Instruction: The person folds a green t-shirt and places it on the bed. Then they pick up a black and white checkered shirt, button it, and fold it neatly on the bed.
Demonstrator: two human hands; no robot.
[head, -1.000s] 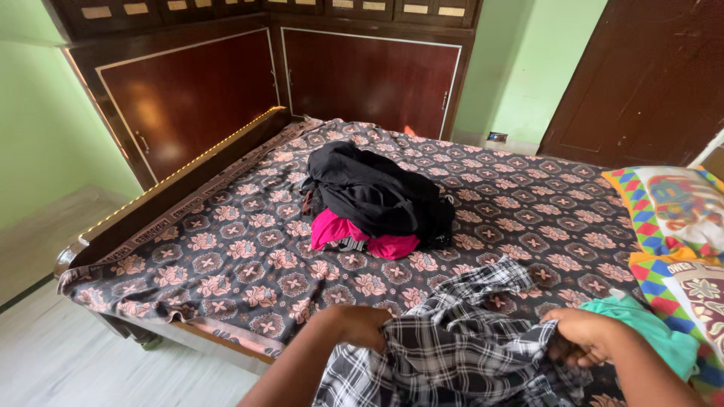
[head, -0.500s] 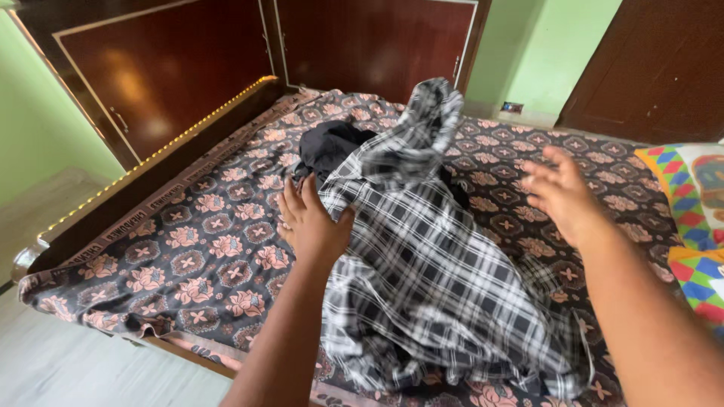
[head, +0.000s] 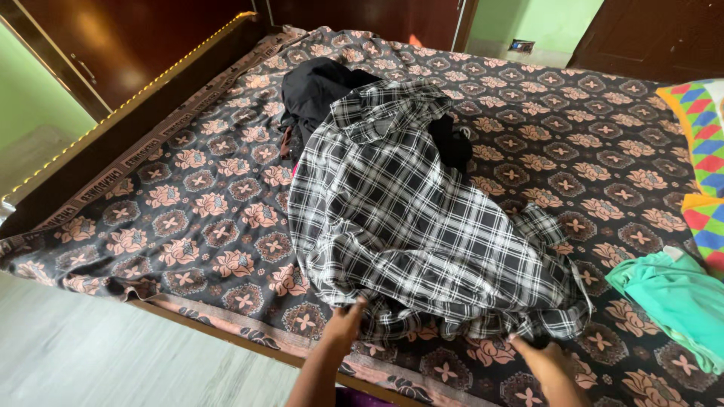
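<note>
**Checked shirt spread over the bed, both hands at its near hem**

The black-and-white checked shirt (head: pixel 407 218) lies thrown out across the floral bedspread (head: pixel 188 218), its far end draped over the black clothes heap (head: pixel 317 87) near the middle of the bed and its near edge bunched close to the bed's front rim. The left hand (head: pixel 343 328) pinches the hem at the lower left corner, fingers closed on the cloth. The right hand (head: pixel 544 360) meets the hem at the lower right; its fingertips touch the fabric, but whether they are closed on it cannot be told from this view.

Judged by how things lie, the spreading is partly done: the garment is open and roughly lengthwise, yet it is not flat. The lower part is crumpled into folds, one sleeve (head: pixel 547 226) lies twisted out to the right, and the upper part rides up on the heap instead of resting on the bedspread. Smoothing and any folding remain undone.

The cloth looks thin and soft, with a fine white grid on black. A turquoise garment (head: pixel 675 294) lies apart at the right, just beside a multicoloured pillow (head: pixel 705 151)
</note>
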